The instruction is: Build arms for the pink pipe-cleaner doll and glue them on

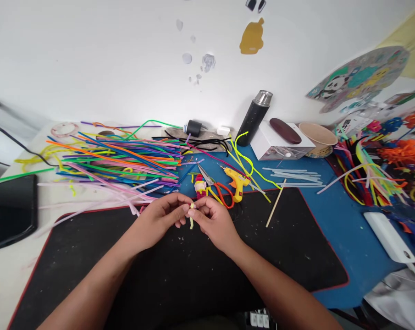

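Observation:
My left hand [158, 221] and my right hand [214, 222] meet over the black mat, thumbs and fingertips pinched together. Between them is a short pale-yellow pipe cleaner [191, 223], whose lower end hangs down below the thumbs. Its upper part is mostly covered by my fingers. Just beyond the hands lie orange-handled scissors [223, 192], blades pointing away to the left. Beside them is a small magenta, yellow and white pipe-cleaner piece [200, 185], partly hidden by my right hand. A yellow glue gun [239, 183] rests right of the scissors.
Many coloured pipe cleaners [124, 158] spread across the back left. A wooden stick [276, 202] and clear glue sticks [296, 176] lie to the right. A black thermos [253, 119] stands near a white box [279, 142]. A dark tablet-like device [12, 211] sits at far left.

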Demonstrator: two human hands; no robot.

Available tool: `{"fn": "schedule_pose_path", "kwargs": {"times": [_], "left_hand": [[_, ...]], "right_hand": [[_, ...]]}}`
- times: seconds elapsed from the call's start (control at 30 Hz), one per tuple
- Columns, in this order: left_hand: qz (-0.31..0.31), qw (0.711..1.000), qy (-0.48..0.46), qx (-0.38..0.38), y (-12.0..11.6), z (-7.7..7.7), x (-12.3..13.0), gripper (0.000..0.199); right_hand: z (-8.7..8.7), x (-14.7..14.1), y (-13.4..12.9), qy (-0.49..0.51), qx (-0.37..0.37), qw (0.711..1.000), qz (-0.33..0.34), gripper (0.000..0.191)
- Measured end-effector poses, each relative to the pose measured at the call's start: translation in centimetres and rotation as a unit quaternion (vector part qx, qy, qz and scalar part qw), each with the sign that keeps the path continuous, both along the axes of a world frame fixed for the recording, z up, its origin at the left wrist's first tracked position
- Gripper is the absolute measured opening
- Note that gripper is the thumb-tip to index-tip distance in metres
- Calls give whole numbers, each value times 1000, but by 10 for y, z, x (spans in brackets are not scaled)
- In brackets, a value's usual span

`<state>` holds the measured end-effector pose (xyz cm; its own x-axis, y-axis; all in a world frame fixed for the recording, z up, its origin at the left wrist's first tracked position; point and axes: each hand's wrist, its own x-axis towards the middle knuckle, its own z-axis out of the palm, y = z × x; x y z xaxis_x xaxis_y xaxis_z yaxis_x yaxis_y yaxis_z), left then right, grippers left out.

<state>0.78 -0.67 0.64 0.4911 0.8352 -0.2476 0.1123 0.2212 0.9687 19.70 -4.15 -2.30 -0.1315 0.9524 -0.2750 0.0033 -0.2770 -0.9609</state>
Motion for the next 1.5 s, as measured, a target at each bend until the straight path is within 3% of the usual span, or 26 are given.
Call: {"fn": "schedule_pose_path", "kwargs": {"times": [0.37,1.2,1.5], "left_hand": [[0,1000,19,4,-2,-3,-1,31],[13,1000,-13,-25,-2,-7,2,40],[-4,1000,-9,-15,-1,-8,0,40]], "right_hand": [[-2,-1,-2,-62,46,997,23,22],[-5,-2,-4,-16,33,999,7,25],[-1,-2,-4,-41,48,998,10,25]]}}
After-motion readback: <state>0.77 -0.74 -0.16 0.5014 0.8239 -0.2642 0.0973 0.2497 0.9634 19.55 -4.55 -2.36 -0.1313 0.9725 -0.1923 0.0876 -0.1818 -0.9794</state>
